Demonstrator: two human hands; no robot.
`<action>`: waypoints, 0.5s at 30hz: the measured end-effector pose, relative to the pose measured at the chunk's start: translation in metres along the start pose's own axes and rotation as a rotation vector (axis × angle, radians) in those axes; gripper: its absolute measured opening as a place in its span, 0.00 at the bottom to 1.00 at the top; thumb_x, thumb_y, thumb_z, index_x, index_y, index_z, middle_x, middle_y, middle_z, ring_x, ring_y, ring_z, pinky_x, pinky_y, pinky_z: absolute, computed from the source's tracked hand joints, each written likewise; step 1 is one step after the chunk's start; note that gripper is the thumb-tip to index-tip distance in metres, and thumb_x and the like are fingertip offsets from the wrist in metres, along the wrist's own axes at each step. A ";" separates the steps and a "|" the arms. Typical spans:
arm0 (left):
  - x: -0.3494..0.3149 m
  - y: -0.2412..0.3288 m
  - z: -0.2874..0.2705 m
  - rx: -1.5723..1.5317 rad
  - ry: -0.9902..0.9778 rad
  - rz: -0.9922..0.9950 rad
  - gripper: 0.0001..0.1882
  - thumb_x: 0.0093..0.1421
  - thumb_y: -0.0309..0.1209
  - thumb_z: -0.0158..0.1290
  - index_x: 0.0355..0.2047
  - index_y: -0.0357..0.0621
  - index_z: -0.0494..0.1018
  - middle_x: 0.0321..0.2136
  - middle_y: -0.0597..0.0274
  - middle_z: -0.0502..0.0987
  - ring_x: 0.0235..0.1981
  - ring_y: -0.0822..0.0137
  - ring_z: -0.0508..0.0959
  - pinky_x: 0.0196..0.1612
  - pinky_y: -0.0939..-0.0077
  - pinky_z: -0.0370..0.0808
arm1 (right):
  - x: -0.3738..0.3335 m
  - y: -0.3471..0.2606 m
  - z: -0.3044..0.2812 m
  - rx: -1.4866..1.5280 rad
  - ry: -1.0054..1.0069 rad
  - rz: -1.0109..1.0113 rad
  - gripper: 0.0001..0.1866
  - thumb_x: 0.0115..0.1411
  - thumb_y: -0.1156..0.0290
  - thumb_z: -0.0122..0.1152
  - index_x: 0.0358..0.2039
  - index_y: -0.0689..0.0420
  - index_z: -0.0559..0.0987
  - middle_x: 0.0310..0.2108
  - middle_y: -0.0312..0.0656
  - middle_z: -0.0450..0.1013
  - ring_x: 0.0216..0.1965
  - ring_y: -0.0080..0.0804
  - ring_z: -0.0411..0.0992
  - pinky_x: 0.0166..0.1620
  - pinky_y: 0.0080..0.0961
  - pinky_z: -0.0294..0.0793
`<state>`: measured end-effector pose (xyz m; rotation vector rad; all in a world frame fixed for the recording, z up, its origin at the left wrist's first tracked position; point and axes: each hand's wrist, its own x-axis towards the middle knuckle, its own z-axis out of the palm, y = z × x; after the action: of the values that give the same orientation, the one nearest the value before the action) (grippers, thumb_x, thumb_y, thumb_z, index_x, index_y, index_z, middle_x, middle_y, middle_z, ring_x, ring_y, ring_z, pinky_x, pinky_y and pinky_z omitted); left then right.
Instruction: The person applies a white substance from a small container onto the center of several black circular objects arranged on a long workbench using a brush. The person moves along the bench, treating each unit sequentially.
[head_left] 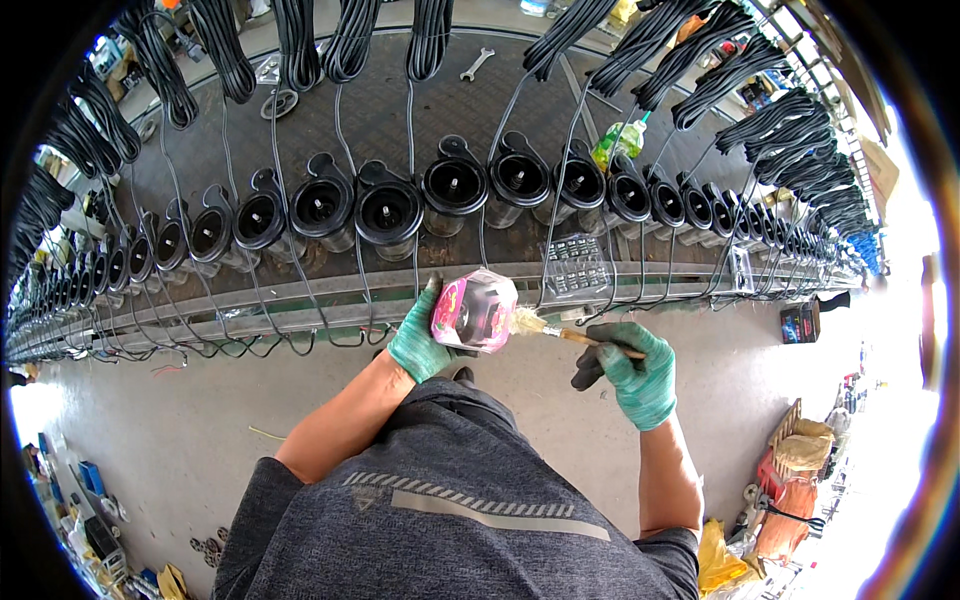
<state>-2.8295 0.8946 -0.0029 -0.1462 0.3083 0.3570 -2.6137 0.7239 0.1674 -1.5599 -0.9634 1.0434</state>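
Observation:
In my gloved left hand (420, 337) is a clear plastic container with a pink label (474, 312), its fingers wrapped round the side. My right hand (632, 367), in a green glove with dark fingertips, grips a paintbrush (575, 335) by its wooden handle. The brush's pale bristles point left, right at the container's edge; whether they are inside it I cannot tell. Beyond my hands stands a long row of black round-topped cylindrical units (389, 211), each with a cable and a small metal shaft in its middle.
Bundled black cables (430, 40) hang above the dark workbench (400, 110). A wrench (477, 65) and a green-yellow bottle (620, 142) lie farther back. By the bench edge sits a clear tray of small metal parts (577, 267). Sacks (785, 515) are on the floor at right.

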 end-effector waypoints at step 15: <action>0.003 0.004 -0.002 -0.039 -0.121 -0.069 0.40 0.61 0.57 0.57 0.66 0.47 0.63 0.64 0.53 0.68 0.66 0.51 0.66 0.72 0.46 0.58 | 0.015 0.006 0.011 0.167 0.144 0.272 0.19 0.69 0.61 0.55 0.46 0.67 0.78 0.17 0.46 0.74 0.11 0.34 0.71 0.13 0.26 0.68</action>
<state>-2.8291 0.8984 -0.0063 -0.1724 0.1760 0.3026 -2.6189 0.7401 0.1571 -1.6300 -0.5614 1.1497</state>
